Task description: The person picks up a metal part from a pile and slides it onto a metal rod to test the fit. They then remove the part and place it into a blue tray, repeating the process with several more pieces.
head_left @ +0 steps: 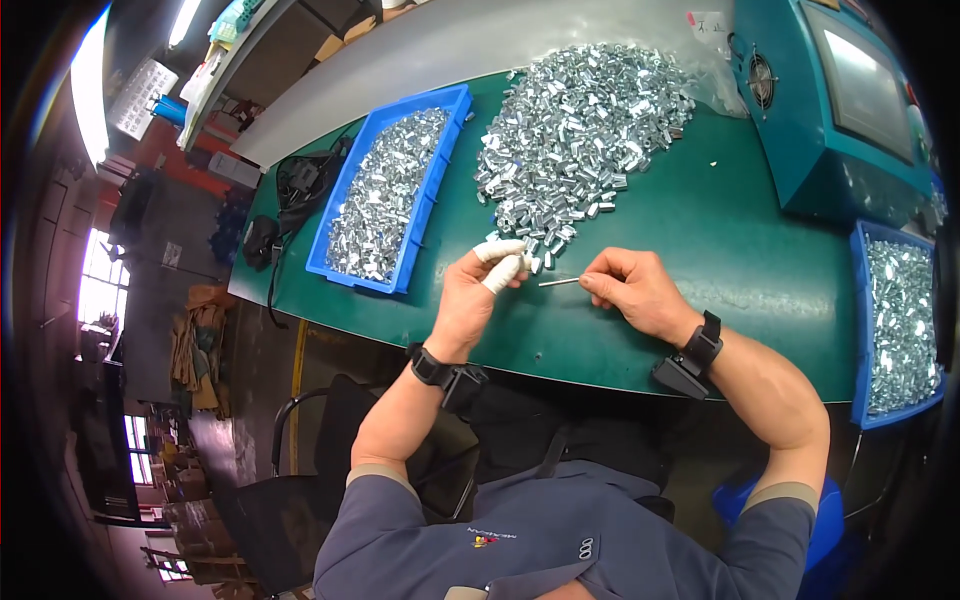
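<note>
My left hand (478, 292) has white finger cots on thumb and forefinger and pinches a small silver metal part (533, 264) at the near edge of a big pile of shiny metal parts (580, 135) on the green table (720, 240). My right hand (632, 290) holds a thin metal pin (558, 283) that points left toward the left hand's fingertips. Both wrists wear black bands with small devices.
A blue tray (385, 185) full of the same parts lies left of the pile. Another blue tray (900, 325) sits at the right edge. A teal machine with a screen (840, 100) stands at back right. Black cables (290, 195) lie at the table's left end.
</note>
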### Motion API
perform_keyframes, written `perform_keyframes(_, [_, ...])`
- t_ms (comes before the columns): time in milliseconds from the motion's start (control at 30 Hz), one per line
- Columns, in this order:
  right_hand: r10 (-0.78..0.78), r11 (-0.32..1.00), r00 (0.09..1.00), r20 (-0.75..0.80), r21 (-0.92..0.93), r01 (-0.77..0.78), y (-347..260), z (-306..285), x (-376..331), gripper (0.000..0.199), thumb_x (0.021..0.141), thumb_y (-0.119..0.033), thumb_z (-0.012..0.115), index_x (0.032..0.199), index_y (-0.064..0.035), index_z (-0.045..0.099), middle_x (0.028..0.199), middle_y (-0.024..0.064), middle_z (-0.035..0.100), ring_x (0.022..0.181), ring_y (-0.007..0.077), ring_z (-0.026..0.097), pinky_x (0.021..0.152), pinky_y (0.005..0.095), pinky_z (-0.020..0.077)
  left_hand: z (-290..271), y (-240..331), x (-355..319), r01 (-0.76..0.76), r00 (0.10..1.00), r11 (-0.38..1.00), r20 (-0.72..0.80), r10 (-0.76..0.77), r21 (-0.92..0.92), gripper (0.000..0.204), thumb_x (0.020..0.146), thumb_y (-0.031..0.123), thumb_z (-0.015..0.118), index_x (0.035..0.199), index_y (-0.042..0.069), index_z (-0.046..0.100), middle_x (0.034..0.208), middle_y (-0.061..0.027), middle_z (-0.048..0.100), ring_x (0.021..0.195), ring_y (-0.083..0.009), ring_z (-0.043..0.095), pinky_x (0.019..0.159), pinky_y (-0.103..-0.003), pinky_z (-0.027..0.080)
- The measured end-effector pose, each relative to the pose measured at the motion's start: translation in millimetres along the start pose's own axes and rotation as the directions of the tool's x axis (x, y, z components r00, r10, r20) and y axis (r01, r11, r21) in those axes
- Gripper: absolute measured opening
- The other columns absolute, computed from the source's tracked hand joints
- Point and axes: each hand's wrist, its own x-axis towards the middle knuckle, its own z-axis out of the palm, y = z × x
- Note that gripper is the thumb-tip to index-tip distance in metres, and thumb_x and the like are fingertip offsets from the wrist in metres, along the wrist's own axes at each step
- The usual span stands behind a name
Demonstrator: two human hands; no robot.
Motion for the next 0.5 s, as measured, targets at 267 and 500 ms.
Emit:
perform_keyframes(267, [-0.012,0.998,0.996,-0.089,0.058,0.017,5,-1,2,0.020,0.100,-0.020,0.069,0.094,-0.0008,0.068,0.076,0.0001,0.066,0.069,0.0057,0.058,0.062,0.0232,0.0466,31,-17,-13,0.075,0.997,0.980,-0.018,-0.079,-0.184,0.019,0.101,0.007,0.065,0.119,0.003,0.065,0.111,-0.0124,0.073,0.095,-0.0187,0.071,0.082,-0.028,0.057])
perform_keyframes(500, [-0.027,0.999,0.982,-0.186,0.023,0.032,4,0,-2,0.021,0.100,-0.021,0.069,0.092,-0.0014,0.069,0.074,-0.0004,0.065,0.066,0.0054,0.058,0.059,0.0230,0.0457,39,-22,-17,0.053,0.998,0.993,-0.026,-0.056,-0.102,0.017,0.099,0.006,0.067,0.116,0.003,0.064,0.106,-0.0144,0.074,0.091,-0.0187,0.072,0.081,-0.028,0.057])
